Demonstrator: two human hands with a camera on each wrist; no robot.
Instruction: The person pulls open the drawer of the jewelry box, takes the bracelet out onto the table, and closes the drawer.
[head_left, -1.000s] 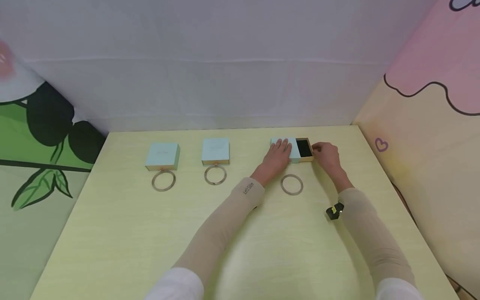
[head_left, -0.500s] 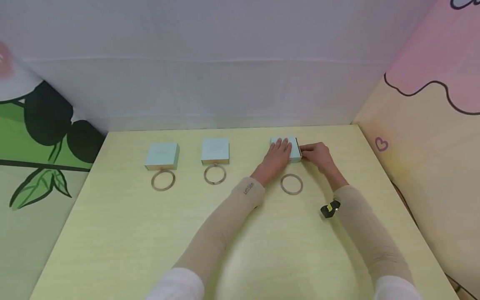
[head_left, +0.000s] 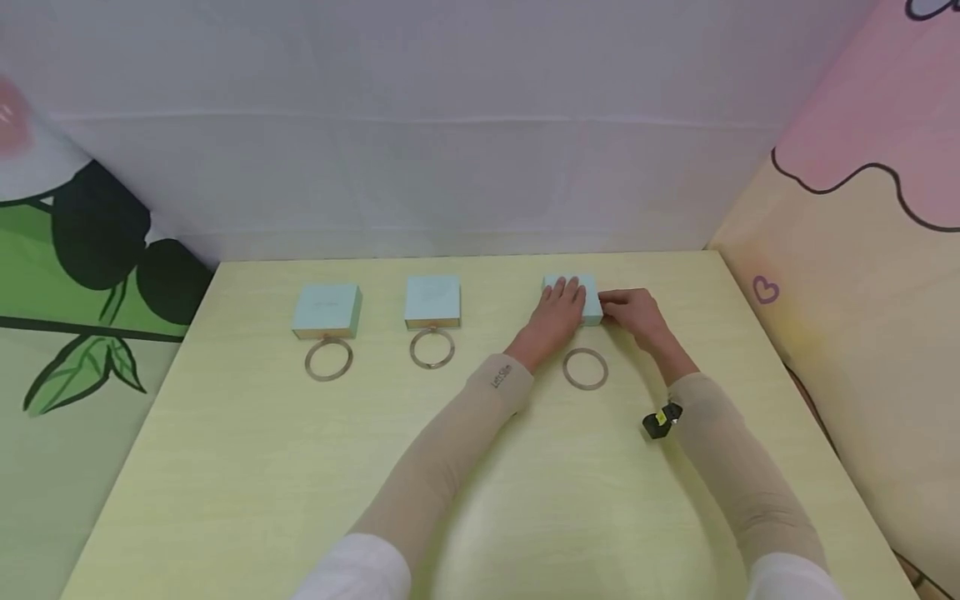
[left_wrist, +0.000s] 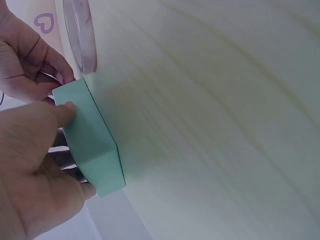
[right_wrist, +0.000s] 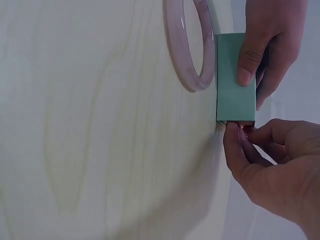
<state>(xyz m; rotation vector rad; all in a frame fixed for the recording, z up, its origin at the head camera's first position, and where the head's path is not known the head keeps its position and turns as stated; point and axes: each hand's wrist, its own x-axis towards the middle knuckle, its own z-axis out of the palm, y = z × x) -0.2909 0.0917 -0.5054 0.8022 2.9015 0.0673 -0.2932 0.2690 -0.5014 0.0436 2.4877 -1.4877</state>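
Note:
A pale turquoise drawer box point(head_left: 591, 313) lies at the right of the table's back, its drawer slid inside the sleeve. My left hand point(head_left: 553, 323) holds this box, fingers over the top and thumb on the near side, as the left wrist view shows. At the box's right end, my right hand point(head_left: 641, 317) has its thumb and fingertips together on the drawer's end point(right_wrist: 247, 123). Those fingertips partly hide that end. Just in front of the box, apart from it, lies a pale pinkish bangle point(head_left: 585, 369).
Two more turquoise boxes stand to the left, one at the far left point(head_left: 327, 310) and one in the middle point(head_left: 432, 300). A bangle lies before each: the left bangle point(head_left: 328, 360) and the middle bangle point(head_left: 432, 348). A cloth wall point(head_left: 465, 183) rises behind the table point(head_left: 247, 467).
The drawer, half out with its black inside showing a second ago, has slid left into the sleeve. My right hand moved left with it; my left hand stayed on the box.

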